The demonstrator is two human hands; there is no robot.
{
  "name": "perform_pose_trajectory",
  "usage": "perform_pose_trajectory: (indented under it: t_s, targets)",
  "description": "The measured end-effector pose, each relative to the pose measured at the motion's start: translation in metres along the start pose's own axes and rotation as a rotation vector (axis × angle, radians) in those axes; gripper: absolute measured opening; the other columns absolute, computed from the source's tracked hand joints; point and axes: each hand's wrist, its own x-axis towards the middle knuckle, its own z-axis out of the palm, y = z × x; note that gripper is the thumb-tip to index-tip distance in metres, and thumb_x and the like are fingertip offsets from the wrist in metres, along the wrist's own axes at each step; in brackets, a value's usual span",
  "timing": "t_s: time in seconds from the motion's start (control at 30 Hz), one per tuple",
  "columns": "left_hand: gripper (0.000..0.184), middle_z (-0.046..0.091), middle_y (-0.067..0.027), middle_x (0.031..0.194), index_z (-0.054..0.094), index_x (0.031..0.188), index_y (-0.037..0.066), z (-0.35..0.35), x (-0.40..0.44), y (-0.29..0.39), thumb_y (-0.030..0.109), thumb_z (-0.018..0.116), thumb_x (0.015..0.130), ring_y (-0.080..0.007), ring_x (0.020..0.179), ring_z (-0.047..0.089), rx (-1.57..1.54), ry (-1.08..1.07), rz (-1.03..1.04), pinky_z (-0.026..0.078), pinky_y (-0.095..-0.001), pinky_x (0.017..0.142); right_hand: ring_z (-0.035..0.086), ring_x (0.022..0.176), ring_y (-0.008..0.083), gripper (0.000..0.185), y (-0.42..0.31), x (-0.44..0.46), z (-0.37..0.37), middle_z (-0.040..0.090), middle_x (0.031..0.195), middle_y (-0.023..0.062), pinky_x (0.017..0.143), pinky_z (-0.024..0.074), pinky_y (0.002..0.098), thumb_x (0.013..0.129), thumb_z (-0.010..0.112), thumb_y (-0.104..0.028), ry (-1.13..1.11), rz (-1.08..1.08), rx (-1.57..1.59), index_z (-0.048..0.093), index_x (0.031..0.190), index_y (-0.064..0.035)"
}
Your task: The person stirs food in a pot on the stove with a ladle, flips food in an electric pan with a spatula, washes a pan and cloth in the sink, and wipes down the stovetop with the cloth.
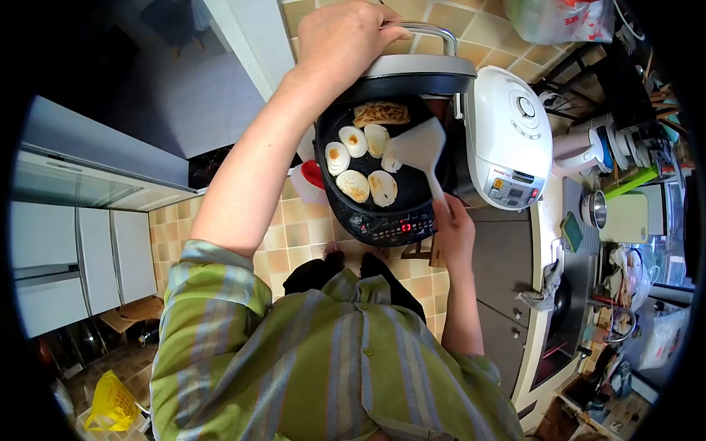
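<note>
My left hand (342, 37) is closed around the metal handle (439, 31) of a raised lid (419, 67), which belongs to a black electric griddle (412, 189). Several pale round flatbreads (383, 189) with browned spots lie on the cooking surface. A longer, darker browned piece (381, 112) rests at the far side, below the lid. In my right hand (457, 231) is the handle of a pale spatula (421, 149). Its broad blade is over the right part of the griddle and partly covers one flatbread. Red lights glow on the front panel (397, 228).
A white rice cooker (507, 125) stands close at the griddle's right. Beyond it, the counter holds a steel bowl (594, 209), a cutting board (627, 218) and a sponge (571, 231). A red object (312, 174) sits left of the griddle. A yellow bag (112, 403) is on the floor.
</note>
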Motion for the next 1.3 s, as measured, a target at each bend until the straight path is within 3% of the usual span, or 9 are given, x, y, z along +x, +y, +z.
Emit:
perform_pose_trajectory:
  t_s: [0.1, 0.33, 0.57, 0.73, 0.87, 0.97, 1.07, 1.17, 1.3]
  targets:
    - [0.029, 0.073, -0.0148, 0.083, 0.079, 0.092, 0.01, -0.002, 0.001, 0.005, 0.037, 0.073, 0.084, -0.0334, 0.079, 0.07, -0.002, -0.032, -0.028, 0.054, -0.043, 0.069, 0.068, 0.084, 0.0425, 0.03, -0.024, -0.004, 0.004, 0.07, 0.086, 0.0213, 0.071, 0.0529, 0.0474, 0.096, 0.066, -0.034, -0.018, -0.023, -0.197, 0.069, 0.116, -0.0107]
    - [0.028, 0.073, -0.0151, 0.084, 0.079, 0.09, 0.01, -0.002, -0.002, 0.0, 0.037, 0.074, 0.083, -0.0334, 0.079, 0.07, -0.043, -0.005, 0.012, 0.054, -0.043, 0.069, 0.068, 0.084, 0.0424, 0.027, -0.013, -0.002, -0.01, 0.07, 0.088, 0.0221, 0.071, 0.0533, 0.0459, 0.097, 0.065, -0.028, 0.019, 0.016, -0.174, 0.069, 0.115, -0.0087]
    - [0.029, 0.073, -0.0152, 0.084, 0.079, 0.091, 0.01, -0.001, -0.002, 0.003, 0.037, 0.074, 0.083, -0.0336, 0.079, 0.07, 0.001, 0.019, 0.008, 0.054, -0.0435, 0.07, 0.068, 0.076, 0.025, 0.035, -0.037, 0.019, 0.044, 0.07, 0.086, 0.0162, 0.072, 0.0522, 0.0358, 0.098, 0.063, -0.026, -0.378, 0.136, 0.376, 0.061, 0.129, -0.0085]
    - [0.028, 0.073, -0.0151, 0.083, 0.079, 0.091, 0.01, -0.005, -0.002, 0.007, 0.037, 0.074, 0.083, -0.0342, 0.078, 0.07, -0.011, -0.03, -0.023, 0.054, -0.0437, 0.07, 0.065, 0.104, 0.0442, 0.035, -0.049, 0.034, 0.073, 0.069, 0.11, 0.0253, 0.086, 0.0519, 0.0499, 0.1, 0.055, -0.03, -0.394, -0.036, 0.052, 0.064, 0.123, -0.0052]
    - [0.027, 0.073, -0.0149, 0.083, 0.078, 0.089, 0.01, -0.009, -0.002, 0.006, 0.036, 0.074, 0.083, -0.0344, 0.078, 0.07, -0.07, -0.065, -0.032, 0.053, -0.0443, 0.07, 0.064, 0.106, 0.0444, 0.035, -0.028, 0.031, 0.044, 0.068, 0.111, 0.0254, 0.087, 0.0517, 0.0489, 0.099, 0.057, -0.03, -0.43, -0.005, 0.008, 0.066, 0.12, -0.0041]
    - [0.026, 0.073, -0.015, 0.083, 0.078, 0.088, 0.011, -0.004, -0.003, 0.002, 0.036, 0.074, 0.083, -0.0341, 0.078, 0.07, -0.05, -0.019, -0.033, 0.053, -0.0445, 0.07, 0.07, 0.092, 0.0371, 0.033, -0.012, 0.026, 0.018, 0.072, 0.102, 0.0206, 0.079, 0.0541, 0.0414, 0.1, 0.057, -0.029, -0.418, -0.006, -0.041, 0.066, 0.118, -0.0033]
    - [0.026, 0.073, -0.0154, 0.083, 0.078, 0.088, 0.011, -0.001, -0.003, 0.0, 0.036, 0.074, 0.083, -0.0336, 0.078, 0.07, -0.029, 0.006, -0.02, 0.053, -0.0447, 0.07, 0.064, 0.063, 0.0207, 0.034, -0.017, 0.026, -0.004, 0.068, 0.084, 0.0107, 0.058, 0.0497, 0.0314, 0.101, 0.057, -0.028, -0.521, 0.243, 0.246, 0.064, 0.123, -0.0037]
    - [0.026, 0.073, -0.0152, 0.082, 0.079, 0.088, 0.012, 0.007, -0.004, -0.004, 0.036, 0.074, 0.082, -0.0327, 0.078, 0.071, -0.017, 0.055, 0.007, 0.054, -0.0443, 0.069, 0.043, 0.053, 0.0055, 0.038, -0.055, 0.025, -0.013, 0.054, 0.077, 0.0, 0.044, 0.0296, 0.0217, 0.103, 0.055, -0.023, -0.598, 0.53, 0.539, 0.055, 0.136, -0.0051]
    - [0.025, 0.073, -0.0145, 0.081, 0.079, 0.088, 0.012, -0.001, 0.002, -0.002, 0.036, 0.073, 0.083, -0.0319, 0.077, 0.071, -0.026, -0.028, -0.023, 0.054, -0.0434, 0.068, 0.04, 0.045, 0.0075, 0.043, -0.062, 0.029, 0.014, 0.055, 0.078, 0.0033, 0.039, 0.0289, 0.0249, 0.103, 0.056, -0.027, -0.579, 0.508, 0.666, 0.048, 0.138, -0.0027]
